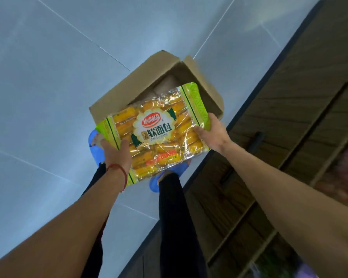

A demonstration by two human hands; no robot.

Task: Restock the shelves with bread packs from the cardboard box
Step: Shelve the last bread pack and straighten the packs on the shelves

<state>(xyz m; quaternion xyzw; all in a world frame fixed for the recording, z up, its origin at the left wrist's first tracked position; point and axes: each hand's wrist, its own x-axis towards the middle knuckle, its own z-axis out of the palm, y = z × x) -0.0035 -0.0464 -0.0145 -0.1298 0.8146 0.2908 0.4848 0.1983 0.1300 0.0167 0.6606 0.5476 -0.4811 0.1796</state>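
Soft-bread pack (159, 131) is gripped between the hands, left hand (115, 152) and right hand (214, 133) curled round opposite edges; cardboard box (127, 91) lies just beyond them. Risk: glossy film is held only at its edges, so it could be dropped.

Bread pack (157, 131), seemingly above cardboard box (129, 87)

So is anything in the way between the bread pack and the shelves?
Nothing visible. The left hand and right hand hold the bread pack over the cardboard box; the shelves stand beside it, unblocked.
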